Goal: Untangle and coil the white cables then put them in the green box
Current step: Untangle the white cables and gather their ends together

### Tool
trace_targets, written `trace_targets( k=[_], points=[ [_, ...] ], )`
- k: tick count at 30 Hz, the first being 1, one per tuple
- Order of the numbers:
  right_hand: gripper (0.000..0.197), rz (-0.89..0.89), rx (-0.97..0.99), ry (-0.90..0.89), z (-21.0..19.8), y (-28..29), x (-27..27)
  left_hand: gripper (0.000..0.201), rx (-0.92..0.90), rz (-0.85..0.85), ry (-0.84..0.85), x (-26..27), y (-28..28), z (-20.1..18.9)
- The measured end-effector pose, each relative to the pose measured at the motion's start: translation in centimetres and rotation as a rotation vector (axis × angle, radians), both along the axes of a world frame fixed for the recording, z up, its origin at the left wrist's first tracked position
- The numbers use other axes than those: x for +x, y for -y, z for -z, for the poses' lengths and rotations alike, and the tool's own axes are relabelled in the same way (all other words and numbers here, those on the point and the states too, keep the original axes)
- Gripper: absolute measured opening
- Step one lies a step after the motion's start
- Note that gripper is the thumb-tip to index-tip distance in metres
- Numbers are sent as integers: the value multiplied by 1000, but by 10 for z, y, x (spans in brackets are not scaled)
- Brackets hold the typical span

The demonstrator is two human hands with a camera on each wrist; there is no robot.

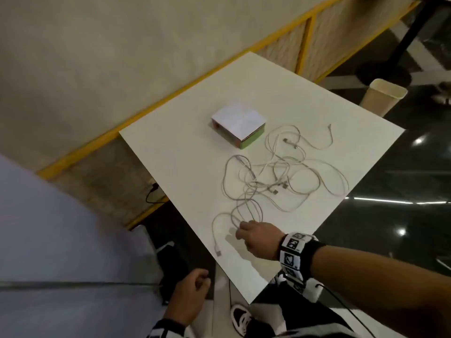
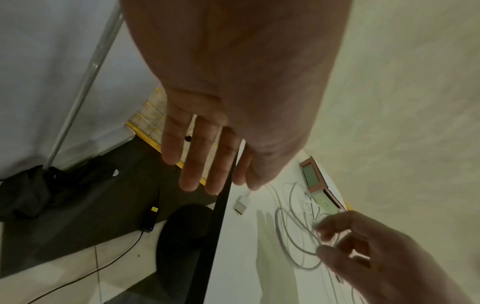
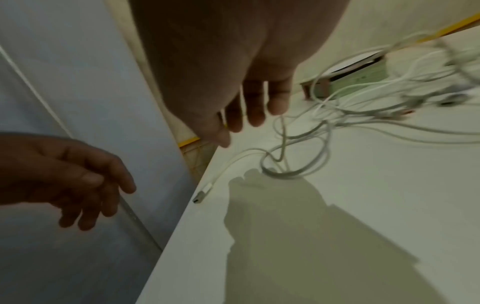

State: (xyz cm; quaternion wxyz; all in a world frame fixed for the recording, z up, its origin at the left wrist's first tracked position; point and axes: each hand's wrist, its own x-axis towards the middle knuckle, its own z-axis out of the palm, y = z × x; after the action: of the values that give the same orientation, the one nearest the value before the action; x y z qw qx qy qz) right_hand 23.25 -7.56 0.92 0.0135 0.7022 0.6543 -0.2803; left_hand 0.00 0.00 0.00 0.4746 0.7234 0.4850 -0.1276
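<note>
A tangle of white cables (image 1: 275, 176) sprawls over the right half of the white table (image 1: 175, 152). One end, a USB plug (image 1: 218, 252), lies near the table's near-left edge. The green box (image 1: 238, 128) with its white top stands beyond the tangle. My right hand (image 1: 240, 234) hovers over the nearest cable loops (image 3: 311, 144), fingers (image 3: 255, 115) hanging spread, holding nothing. My left hand (image 1: 202, 280) hangs off the table's edge, fingers relaxed and empty. The left wrist view shows the plug (image 2: 240, 204), the box (image 2: 320, 197) and my right hand (image 2: 335, 240) by the loops.
A cream bin (image 1: 383, 96) stands on the dark floor past the table's far right side, next to a black pedestal base (image 1: 383, 71). A yellow-framed partition (image 1: 170, 93) runs along the table's far-left side. A black adapter with its cord (image 2: 153, 218) lies on the floor.
</note>
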Motion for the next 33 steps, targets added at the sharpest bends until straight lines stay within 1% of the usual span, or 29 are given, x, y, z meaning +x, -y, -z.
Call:
trace_targets(
  k=[2, 3, 5, 7, 10, 15, 18, 19, 21, 23, 26, 28, 30, 32, 33],
  points=[
    [48, 35, -30, 150, 5, -14, 2, 13, -5, -47, 0, 2, -4, 6],
    [49, 57, -60, 201, 8, -21, 5, 15, -11, -67, -4, 2, -5, 7],
    [41, 108, -128, 230, 8, -29, 17, 18, -20, -110, -8, 5, -6, 7],
    [34, 99, -189, 238, 13, -32, 34, 16, -24, -152, -4, 15, -6, 8],
    [30, 17, -243, 267, 15, -31, 55, 9, -46, -218, 20, 39, -3, 7],
    [27, -165, -243, 329, 19, -28, 79, 11, -48, -291, 84, 80, 6, 7],
    [27, -246, -227, 358, 23, -26, 84, 10, -58, -291, 87, 95, 13, 8],
    [29, -249, -222, 342, 24, -25, 85, 10, -64, -293, 83, 98, 15, 8],
    [30, -175, -189, 272, 23, -26, 86, 10, -61, -299, 92, 103, 19, 7],
    [30, -92, -97, 199, 16, -28, 83, 10, -46, -300, 116, 105, 19, 3],
    [32, 50, 25, 39, -2, -26, 75, 11, -24, -290, 176, 108, 12, -5],
    [26, 159, 141, -72, -17, -26, 71, 15, -20, -301, 247, 112, 5, -17],
    [21, 216, 235, -180, -33, -28, 69, 19, -6, -309, 335, 119, -5, -34],
    [15, 223, 299, -258, -47, -26, 68, 20, -13, -353, 459, 129, -15, -55],
    [16, 204, 317, -270, -53, -24, 68, 24, -55, -410, 541, 134, -20, -64]
  ],
)
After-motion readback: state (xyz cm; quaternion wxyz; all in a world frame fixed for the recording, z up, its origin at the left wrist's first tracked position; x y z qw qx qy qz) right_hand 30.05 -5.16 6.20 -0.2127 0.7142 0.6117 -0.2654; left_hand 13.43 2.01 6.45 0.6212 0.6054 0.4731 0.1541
